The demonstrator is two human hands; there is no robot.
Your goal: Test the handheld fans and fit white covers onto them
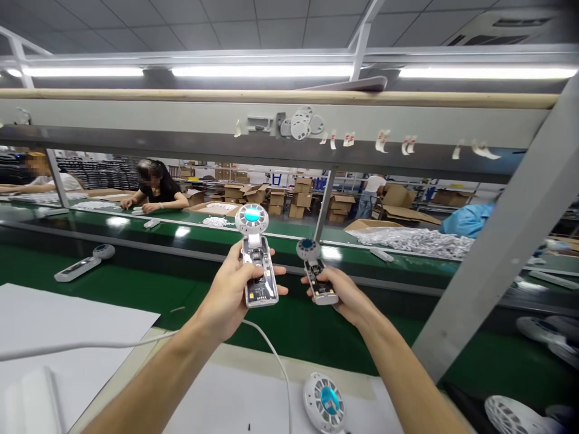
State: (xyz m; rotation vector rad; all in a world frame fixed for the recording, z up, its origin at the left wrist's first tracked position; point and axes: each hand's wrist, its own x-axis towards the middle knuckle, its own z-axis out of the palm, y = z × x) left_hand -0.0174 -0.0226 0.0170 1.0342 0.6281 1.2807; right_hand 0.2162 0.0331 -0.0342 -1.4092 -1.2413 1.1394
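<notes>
Head view: your left hand (233,289) and right hand (346,295) each clasp an upright fan, lit fan (256,265) left of dark fan (315,272).

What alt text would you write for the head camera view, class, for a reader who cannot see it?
Two bare hands each hold up a small handheld fan with its casing open: the left hand grips the lit fan, the right hand an unlit fan, above a green conveyor belt. A third fan lies nearer the camera; other people work behind.

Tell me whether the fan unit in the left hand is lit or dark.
Lit: the round centre of the fan unit in the left hand glows bright cyan, while the second unit in the right hand shows a dark blue centre.
</notes>
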